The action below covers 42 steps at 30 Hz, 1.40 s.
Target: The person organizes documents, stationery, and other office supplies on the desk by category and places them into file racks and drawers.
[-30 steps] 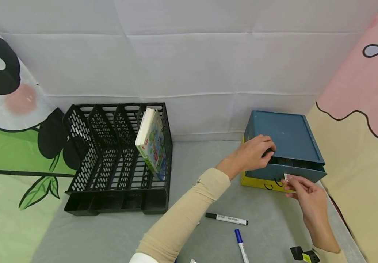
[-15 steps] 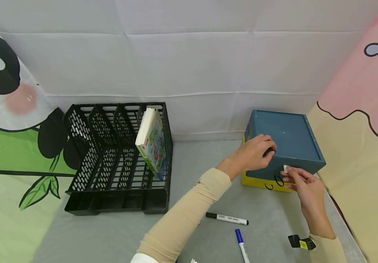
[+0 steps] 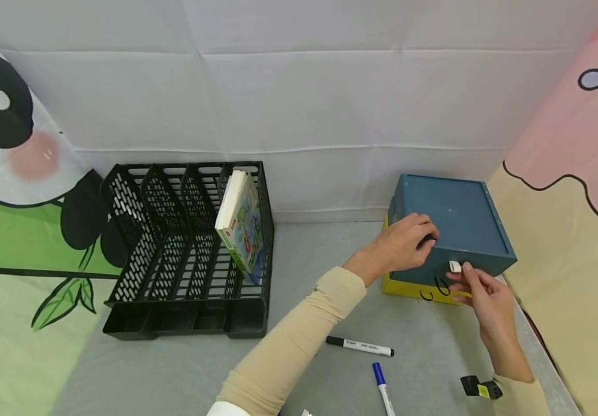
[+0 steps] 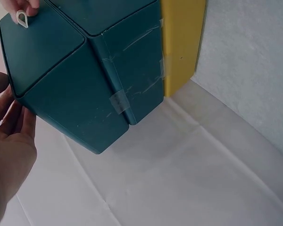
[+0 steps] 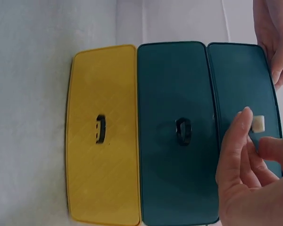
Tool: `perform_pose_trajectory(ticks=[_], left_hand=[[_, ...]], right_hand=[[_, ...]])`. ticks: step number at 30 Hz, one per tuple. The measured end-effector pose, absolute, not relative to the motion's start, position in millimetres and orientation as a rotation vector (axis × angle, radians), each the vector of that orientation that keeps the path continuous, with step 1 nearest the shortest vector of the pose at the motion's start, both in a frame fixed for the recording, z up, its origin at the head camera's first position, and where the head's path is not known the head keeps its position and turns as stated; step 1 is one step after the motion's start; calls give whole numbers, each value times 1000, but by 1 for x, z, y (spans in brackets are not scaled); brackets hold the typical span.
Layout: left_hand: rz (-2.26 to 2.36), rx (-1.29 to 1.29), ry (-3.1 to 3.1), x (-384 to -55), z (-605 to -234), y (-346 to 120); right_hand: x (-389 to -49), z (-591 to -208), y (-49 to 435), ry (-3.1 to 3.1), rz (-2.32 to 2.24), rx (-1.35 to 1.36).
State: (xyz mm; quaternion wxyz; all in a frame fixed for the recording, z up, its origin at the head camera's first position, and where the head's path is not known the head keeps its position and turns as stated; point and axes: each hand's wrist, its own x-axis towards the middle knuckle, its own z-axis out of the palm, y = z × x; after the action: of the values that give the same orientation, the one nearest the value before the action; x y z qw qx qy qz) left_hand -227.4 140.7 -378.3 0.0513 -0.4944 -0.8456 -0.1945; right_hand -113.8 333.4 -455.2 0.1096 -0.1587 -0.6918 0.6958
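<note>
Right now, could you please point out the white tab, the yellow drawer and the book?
White tab (image 5: 258,124): right wrist view, outer end.
Yellow drawer (image 5: 104,162): right wrist view, front panel.
Book (image 3: 245,231): head view, illustrated cover.

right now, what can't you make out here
Top blue drawer: contents hidden by its closed front, all views.
Blue-capped marker: lower end cut off by head view's bottom edge.
Black-capped marker: printing too small in head view.
Left hand: partly cut off by left wrist view's left edge.
</note>
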Motion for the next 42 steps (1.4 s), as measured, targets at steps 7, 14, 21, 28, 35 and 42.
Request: perform_pose_trajectory(ticks=[7,14,21,28,35,42], left_hand=[[-607,-1493,-2567,-227,-380,139],[-610,-1493,-2575,-226,-380,139],[-606,-1497,-2566,-225,-379,140],[-597,-1497,-2570,-225,-379,141],[-584,-1499,-2571,-225,-380,141],[-579,-1498,-2562,-226,-380,141]], right_hand=[[-107,-467,344,-2136,1960,-386],[-102,-482,347,-2312,1736,-433],[-105,-493,339,-2406,1697,-545],[-112,-496,331,-2365,1750,-511],[-109,-497,331,-2371,1750,-502],[-100,-499,330,-2371,1763,-523]])
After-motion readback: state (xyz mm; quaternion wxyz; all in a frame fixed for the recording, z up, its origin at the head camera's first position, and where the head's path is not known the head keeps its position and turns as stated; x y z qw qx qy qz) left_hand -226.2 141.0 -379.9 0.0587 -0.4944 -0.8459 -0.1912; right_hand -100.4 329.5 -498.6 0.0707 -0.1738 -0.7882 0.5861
